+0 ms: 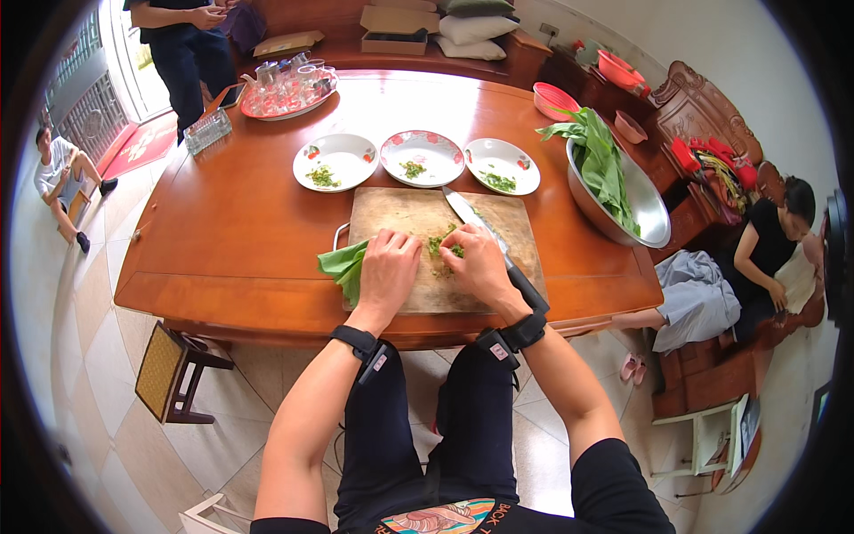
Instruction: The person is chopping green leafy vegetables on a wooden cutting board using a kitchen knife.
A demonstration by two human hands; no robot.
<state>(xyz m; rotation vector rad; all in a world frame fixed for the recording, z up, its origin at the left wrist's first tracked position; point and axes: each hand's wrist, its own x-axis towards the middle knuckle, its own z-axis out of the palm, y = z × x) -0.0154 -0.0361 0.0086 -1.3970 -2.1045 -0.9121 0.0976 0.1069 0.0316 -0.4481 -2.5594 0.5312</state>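
My left hand (390, 270) rests over the left part of a wooden cutting board (380, 207), on green leaves (345, 267) that stick out past the board's left edge. The fingers of my right hand (477, 260) pinch at chopped greens (440, 243) near the board's middle. A kitchen knife (490, 233) lies slantwise on the board, its black handle beside my right wrist. Beyond the board stand a left plate (347, 147), a middle plate (421, 143) and a right plate (500, 148), each with a small heap of chopped greens.
A steel basin (650, 200) with large green leaves (600, 163) stands at the right, near a red plastic basket (555, 100). A tray (257, 113) of glassware and a glass box (208, 132) are at the far left. Several people are around; a stool (160, 374) stands below left.
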